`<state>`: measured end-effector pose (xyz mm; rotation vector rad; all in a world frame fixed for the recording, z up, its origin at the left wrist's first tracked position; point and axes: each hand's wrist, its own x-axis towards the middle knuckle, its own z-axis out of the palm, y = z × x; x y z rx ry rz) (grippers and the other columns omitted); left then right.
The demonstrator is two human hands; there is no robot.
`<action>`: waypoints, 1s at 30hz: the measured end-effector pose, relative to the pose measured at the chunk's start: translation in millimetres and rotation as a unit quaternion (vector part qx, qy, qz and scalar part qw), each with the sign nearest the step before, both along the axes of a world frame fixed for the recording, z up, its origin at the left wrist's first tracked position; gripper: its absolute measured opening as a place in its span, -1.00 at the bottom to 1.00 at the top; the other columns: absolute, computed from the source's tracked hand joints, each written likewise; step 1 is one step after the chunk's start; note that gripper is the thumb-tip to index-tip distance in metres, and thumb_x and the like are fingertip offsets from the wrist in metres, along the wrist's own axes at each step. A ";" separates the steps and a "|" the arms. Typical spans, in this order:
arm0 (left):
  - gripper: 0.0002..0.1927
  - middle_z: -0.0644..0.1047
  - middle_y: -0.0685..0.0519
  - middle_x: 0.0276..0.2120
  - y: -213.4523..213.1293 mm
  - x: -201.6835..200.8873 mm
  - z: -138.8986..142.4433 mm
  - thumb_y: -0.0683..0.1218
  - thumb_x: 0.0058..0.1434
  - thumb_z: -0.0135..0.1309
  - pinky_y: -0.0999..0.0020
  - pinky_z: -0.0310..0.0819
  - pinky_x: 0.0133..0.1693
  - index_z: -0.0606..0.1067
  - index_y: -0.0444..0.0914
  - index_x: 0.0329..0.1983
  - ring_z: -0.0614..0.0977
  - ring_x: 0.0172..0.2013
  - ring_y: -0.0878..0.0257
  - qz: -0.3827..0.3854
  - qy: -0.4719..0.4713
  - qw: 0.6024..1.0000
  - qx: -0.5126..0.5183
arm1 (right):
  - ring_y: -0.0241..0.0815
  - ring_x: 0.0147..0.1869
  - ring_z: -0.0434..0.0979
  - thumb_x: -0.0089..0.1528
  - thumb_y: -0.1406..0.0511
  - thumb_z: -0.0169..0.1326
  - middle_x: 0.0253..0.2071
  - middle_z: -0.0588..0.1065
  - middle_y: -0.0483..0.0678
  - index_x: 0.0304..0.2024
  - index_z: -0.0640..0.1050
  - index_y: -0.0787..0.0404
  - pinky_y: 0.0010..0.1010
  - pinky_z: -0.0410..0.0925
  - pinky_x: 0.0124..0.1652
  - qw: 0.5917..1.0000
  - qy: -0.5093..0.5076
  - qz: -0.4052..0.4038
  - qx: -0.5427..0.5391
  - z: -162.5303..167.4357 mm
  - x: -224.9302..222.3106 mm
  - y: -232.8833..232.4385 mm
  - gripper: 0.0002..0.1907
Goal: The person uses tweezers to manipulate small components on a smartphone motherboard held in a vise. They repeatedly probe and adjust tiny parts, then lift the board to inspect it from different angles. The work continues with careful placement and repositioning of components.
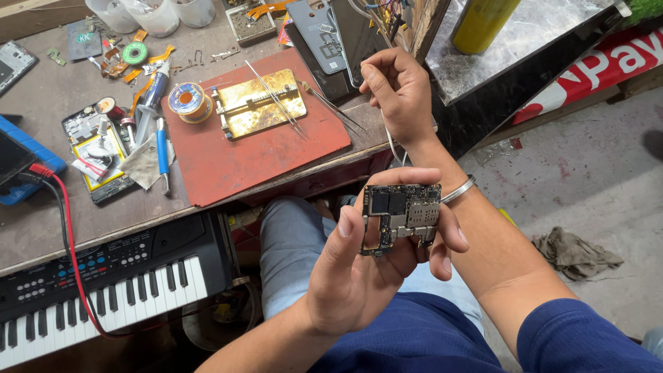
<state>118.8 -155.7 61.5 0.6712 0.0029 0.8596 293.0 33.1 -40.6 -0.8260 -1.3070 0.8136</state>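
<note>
Here, left hand (359,266) gripping circuit board (402,217) — notched, dark chips, silvery shields.

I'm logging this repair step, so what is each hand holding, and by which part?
Left hand grips the phone circuit board by its side edges. Right hand pinches a thin white wire near its upper end.

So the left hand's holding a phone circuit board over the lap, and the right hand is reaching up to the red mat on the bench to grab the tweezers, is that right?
Not quite. The left hand does hold the circuit board over the lap, but the right hand is off the red mat, past its right edge, pinching a thin white wire. The tweezers lie untouched on the mat. The head view shows this.
</note>
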 end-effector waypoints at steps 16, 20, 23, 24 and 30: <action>-0.23 0.43 -0.23 -0.08 1.3 3.5 -4.6 0.38 0.52 -0.19 0.28 0.46 0.01 0.15 -0.32 0.42 0.49 -0.21 0.18 0.019 0.018 1.000 0.002 | -0.46 -0.24 0.54 0.44 0.33 0.12 -0.25 0.54 -0.15 -0.07 0.51 0.28 -0.64 0.36 -0.32 1.000 0.011 0.007 0.011 -3.3 3.3 2.1 -0.88; -0.26 0.44 -0.24 -0.07 1.5 4.6 -5.1 0.36 0.54 -0.19 0.29 0.46 0.01 0.16 -0.32 0.42 0.50 -0.20 0.17 0.018 0.011 1.000 -0.005 | -0.48 -0.27 0.51 0.45 0.33 0.12 -0.28 0.54 -0.14 -0.05 0.51 0.29 -0.66 0.34 -0.33 1.000 0.004 0.004 0.008 -3.7 5.9 2.7 -0.87; -0.27 0.44 -0.24 -0.08 2.3 5.9 -6.5 0.36 0.55 -0.19 0.30 0.43 -0.04 0.18 -0.32 0.41 0.50 -0.20 0.16 0.020 0.004 1.000 -0.003 | -0.48 -0.31 0.49 0.45 0.32 0.12 -0.30 0.54 -0.13 -0.05 0.51 0.29 -0.67 0.33 -0.34 1.000 -0.001 0.003 0.007 -4.1 7.0 2.3 -0.87; -0.27 0.44 -0.24 -0.08 2.4 6.2 -6.9 0.36 0.55 -0.20 0.31 0.42 -0.05 0.18 -0.33 0.41 0.50 -0.20 0.16 0.021 0.002 1.000 -0.003 | -0.48 -0.30 0.49 0.45 0.32 0.12 -0.30 0.54 -0.13 -0.05 0.51 0.29 -0.67 0.33 -0.34 1.000 -0.002 0.004 0.008 -4.0 7.8 2.4 -0.87; -0.26 0.45 -0.22 -0.09 1.4 5.4 -9.1 0.38 0.55 -0.23 0.31 0.43 -0.01 0.18 -0.31 0.42 0.50 -0.20 0.17 0.030 -0.006 1.000 -0.006 | -0.46 -0.26 0.53 0.46 0.32 0.12 -0.29 0.54 -0.14 -0.05 0.50 0.29 -0.66 0.35 -0.32 1.000 -0.001 0.003 0.011 -2.2 6.8 2.9 -0.87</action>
